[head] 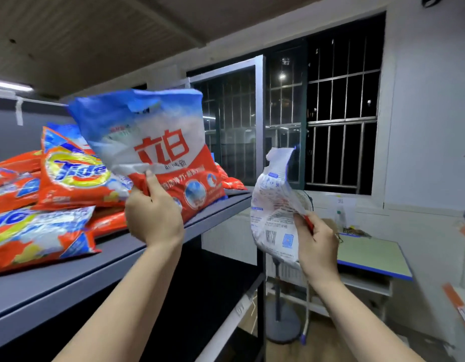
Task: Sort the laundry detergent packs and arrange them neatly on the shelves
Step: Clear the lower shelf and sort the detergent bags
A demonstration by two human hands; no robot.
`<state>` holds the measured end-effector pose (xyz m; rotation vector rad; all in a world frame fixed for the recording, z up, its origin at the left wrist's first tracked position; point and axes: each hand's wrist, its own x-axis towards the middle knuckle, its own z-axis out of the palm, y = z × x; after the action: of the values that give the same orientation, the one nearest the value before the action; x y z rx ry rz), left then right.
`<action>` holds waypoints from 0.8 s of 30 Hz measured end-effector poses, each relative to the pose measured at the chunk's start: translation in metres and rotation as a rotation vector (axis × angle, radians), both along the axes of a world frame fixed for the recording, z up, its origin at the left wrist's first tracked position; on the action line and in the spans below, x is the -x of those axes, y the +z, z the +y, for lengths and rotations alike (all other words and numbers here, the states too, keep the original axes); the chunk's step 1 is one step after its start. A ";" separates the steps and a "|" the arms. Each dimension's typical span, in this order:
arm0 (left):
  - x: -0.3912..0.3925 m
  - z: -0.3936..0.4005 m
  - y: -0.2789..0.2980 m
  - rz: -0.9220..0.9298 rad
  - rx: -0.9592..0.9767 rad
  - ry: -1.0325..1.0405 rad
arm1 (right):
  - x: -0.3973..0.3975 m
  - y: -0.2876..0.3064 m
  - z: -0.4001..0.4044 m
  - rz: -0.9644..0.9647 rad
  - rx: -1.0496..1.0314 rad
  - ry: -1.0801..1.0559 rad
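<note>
Both hands grip packs, left hand (154, 218) pinching the blue-and-red pack (153, 150), right hand (317, 246) the white-backed pack (275, 210); sorting seems underway; next, set each by the shelf's (100, 267) front edge, away from the orange packs (69, 176).

Grey metal shelf (69, 280), upper tier, running from lower left to a dark upright post (260, 231) at right. On it: a heap of orange Tide detergent packs (69, 176), overlapping and tilted, some flat, one orange pack (231, 182) near the right end.
</note>
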<state>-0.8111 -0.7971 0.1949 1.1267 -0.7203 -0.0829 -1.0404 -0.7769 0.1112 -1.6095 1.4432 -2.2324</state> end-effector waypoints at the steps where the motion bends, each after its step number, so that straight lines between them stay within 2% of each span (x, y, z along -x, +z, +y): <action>1: 0.002 -0.014 0.008 0.002 0.013 0.013 | 0.004 0.003 -0.014 -0.002 0.004 0.014; 7: 0.018 -0.095 0.049 -0.003 0.035 0.089 | 0.023 0.021 -0.100 0.022 0.071 0.050; 13: 0.032 -0.179 0.086 -0.058 0.092 0.227 | 0.048 0.040 -0.195 0.129 0.180 0.147; 18: 0.040 -0.262 0.119 -0.083 0.115 0.373 | 0.065 0.068 -0.274 0.094 0.279 0.257; 21: 0.035 -0.311 0.119 -0.142 -0.022 0.500 | 0.073 0.081 -0.318 0.083 0.297 0.345; 24: 0.022 -0.341 0.108 -0.257 -0.303 0.646 | 0.075 0.093 -0.349 0.086 0.343 0.408</action>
<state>-0.8335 -1.1380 0.3024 1.6339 -0.5476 0.5231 -1.1154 -1.1260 0.2037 -1.9025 0.6758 -2.2652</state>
